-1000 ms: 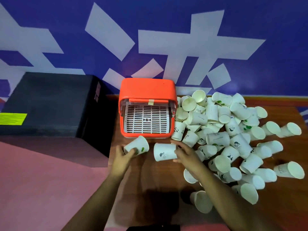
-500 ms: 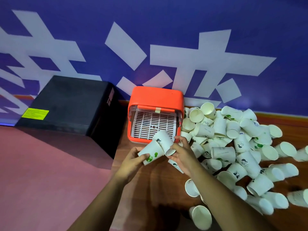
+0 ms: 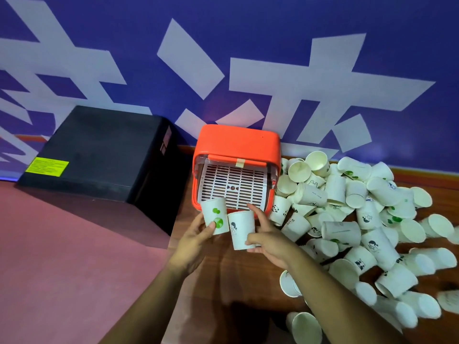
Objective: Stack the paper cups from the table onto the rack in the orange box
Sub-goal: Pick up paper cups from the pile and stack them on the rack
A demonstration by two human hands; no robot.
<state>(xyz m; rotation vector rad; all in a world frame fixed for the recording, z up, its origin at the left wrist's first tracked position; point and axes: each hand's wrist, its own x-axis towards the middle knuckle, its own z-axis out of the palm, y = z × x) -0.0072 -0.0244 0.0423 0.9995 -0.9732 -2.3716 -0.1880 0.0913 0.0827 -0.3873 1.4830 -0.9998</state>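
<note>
**Now, a cup in each of your hands**

Your left hand (image 3: 196, 240) grips a green-dotted cup (image 3: 214, 216). Your right hand (image 3: 269, 240) grips a second cup (image 3: 241, 229) (small dark figure printed on it). Both are side by side, just before the white rack (image 3: 233, 187) in the orange box (image 3: 238, 142). The remaining cups (image 3: 360, 219) lie heaped on the table (image 3: 236, 281), right of the box.
</note>
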